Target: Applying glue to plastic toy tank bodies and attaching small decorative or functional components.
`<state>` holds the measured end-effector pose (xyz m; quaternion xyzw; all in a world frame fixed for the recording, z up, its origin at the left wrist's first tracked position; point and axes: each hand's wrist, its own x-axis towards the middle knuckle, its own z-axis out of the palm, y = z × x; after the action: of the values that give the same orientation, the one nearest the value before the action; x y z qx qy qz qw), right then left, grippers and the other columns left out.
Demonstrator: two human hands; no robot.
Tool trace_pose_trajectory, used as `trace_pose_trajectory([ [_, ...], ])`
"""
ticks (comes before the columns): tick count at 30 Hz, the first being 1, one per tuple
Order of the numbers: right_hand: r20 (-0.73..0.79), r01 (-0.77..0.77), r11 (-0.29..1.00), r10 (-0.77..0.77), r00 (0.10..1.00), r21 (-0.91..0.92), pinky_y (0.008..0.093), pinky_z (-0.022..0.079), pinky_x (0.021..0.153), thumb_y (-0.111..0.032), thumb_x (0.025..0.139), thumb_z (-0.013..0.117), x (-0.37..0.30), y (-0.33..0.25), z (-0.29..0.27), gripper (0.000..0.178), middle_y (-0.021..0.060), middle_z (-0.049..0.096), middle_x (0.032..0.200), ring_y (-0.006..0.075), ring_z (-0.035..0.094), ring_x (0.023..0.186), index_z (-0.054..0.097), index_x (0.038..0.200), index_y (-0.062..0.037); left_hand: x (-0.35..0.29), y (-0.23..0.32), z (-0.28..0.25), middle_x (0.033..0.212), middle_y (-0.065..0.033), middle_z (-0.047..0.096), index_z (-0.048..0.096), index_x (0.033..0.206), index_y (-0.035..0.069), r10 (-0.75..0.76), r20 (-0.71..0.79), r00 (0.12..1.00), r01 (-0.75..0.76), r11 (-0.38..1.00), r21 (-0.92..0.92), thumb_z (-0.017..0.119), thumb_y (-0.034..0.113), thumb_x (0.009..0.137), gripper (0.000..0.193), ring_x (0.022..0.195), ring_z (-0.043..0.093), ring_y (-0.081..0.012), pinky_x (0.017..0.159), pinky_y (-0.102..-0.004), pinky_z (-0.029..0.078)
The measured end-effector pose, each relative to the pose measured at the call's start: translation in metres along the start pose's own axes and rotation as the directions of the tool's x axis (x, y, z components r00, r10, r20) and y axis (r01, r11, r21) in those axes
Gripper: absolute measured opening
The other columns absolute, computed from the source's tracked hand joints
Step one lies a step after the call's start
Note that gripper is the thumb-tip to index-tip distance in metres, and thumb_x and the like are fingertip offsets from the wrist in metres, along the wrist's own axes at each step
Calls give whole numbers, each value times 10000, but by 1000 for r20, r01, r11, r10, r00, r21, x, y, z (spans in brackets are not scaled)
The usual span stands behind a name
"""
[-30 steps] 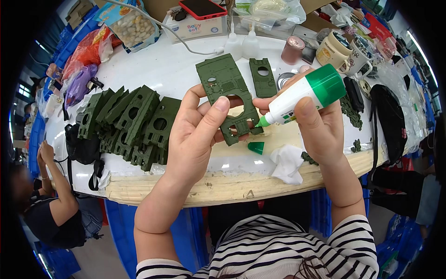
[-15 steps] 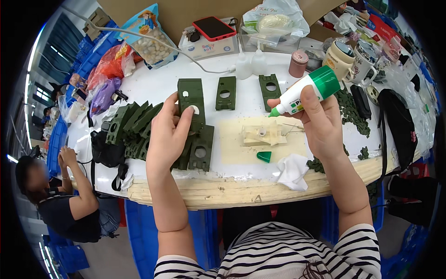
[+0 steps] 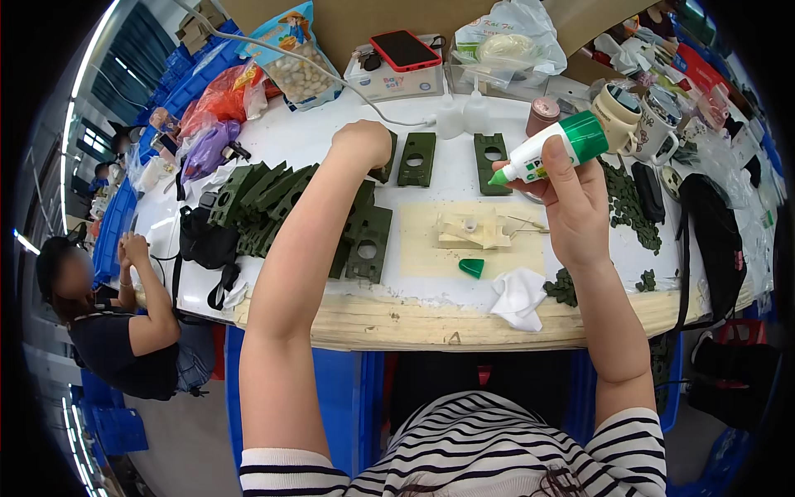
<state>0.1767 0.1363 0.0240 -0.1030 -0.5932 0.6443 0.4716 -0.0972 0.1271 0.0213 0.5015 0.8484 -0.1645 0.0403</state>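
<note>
My left hand point(image 3: 363, 142) reaches to the back of the table, curled over a dark green plastic toy vehicle part point(image 3: 384, 168). Most of that part and my fingertips are hidden by the hand. Two similar green parts, one point(image 3: 416, 159) beside it and another point(image 3: 493, 170) further right, lie flat, each with a round hole. My right hand point(image 3: 571, 199) grips a white glue bottle point(image 3: 538, 156) with a green base, its green nozzle tilted down to the left. Below lie a cream-coloured fixture point(image 3: 472, 230) and a loose green cap point(image 3: 471, 267).
Several green parts point(image 3: 269, 203) are heaped at the left, next to a black pouch point(image 3: 203, 253). A white cloth point(image 3: 518, 300) lies near the front edge. Small green pieces point(image 3: 633, 211), mugs point(image 3: 614, 116) and a black bag point(image 3: 714, 240) occupy the right. Another person point(image 3: 124, 323) sits at the left.
My left hand has carried the green part away from the pile to the back row and turned knuckles up. The glue bottle stays in my right hand, nearly unmoved. The view has shifted slightly.
</note>
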Motion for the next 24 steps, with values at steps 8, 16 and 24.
trace_pose_trajectory([
  [8,20,-6,1000,6,1000,10,328,547,754,-322,955,516,1,-2,2,315,90,637,950,243,669,895,528,1064,-27,2,-16,10,988,-200,665,652,1021,18,-78,-49,996,67,978,-199,616,263,811,325,1016,619,-335,814,-408,503],
  [16,-37,9,1000,-8,999,26,311,547,755,-335,931,565,-1,-4,2,360,80,636,905,190,667,860,543,1051,4,-124,-13,36,1366,-241,408,450,1350,122,108,-333,937,-84,993,87,376,677,858,746,1349,225,-443,1044,-683,99],
  [24,-16,7,1000,-7,1000,20,325,547,762,-295,943,551,-6,-2,10,492,99,607,951,223,666,858,373,1283,13,-152,-38,51,1340,-160,460,509,1301,137,310,-509,803,-261,951,168,593,549,791,661,1354,247,-374,1078,-646,70],
])
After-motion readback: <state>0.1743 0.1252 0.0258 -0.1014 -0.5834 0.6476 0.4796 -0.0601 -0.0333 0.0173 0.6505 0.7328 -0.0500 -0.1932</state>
